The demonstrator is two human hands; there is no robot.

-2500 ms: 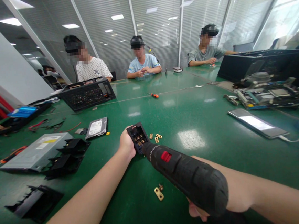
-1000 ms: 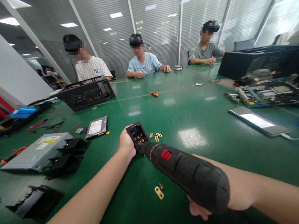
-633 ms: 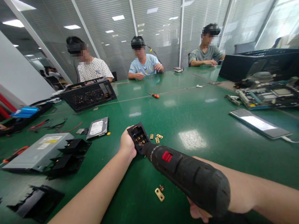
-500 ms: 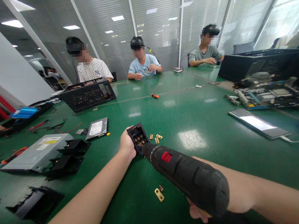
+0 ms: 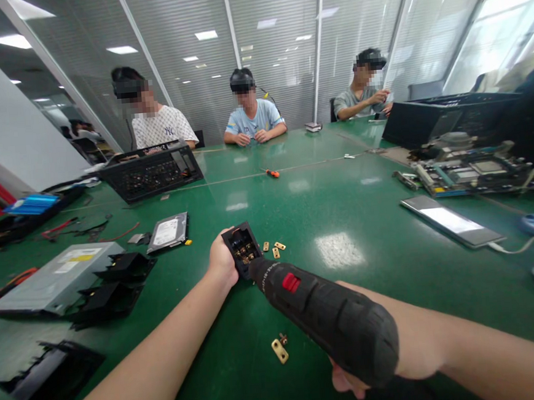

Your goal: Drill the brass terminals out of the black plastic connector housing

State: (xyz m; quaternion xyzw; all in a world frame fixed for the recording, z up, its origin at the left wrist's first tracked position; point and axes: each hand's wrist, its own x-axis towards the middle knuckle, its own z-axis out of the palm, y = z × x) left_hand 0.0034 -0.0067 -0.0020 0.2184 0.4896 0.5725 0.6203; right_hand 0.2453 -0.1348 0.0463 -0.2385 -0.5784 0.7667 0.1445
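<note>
My left hand (image 5: 222, 260) grips the left side of a black plastic terminal block (image 5: 242, 242), tilted so its open face with brass-coloured parts shows. In my right hand (image 5: 348, 378) is a black cordless drill (image 5: 329, 318) with a red switch on top. Its nose points into the lower part of the block; the bit's tip is hidden. Beside the block lie several small brass plates (image 5: 279, 246). Nearer to me rest another brass plate (image 5: 279, 351) and a small screw (image 5: 284, 338).
On the left are a hard drive (image 5: 169, 231), a silver metal box (image 5: 55, 277) and black plastic housings (image 5: 52, 371). A phone (image 5: 451, 221) on a cable and a circuit board (image 5: 477, 168) lie right. An orange-handled screwdriver (image 5: 272, 173) lies mid-table. Several people sit opposite.
The whole view has shifted slightly, so things appear a little further left. Both hands keep their hold on block and drill. Across the table, the middle and right persons' hands have moved.
</note>
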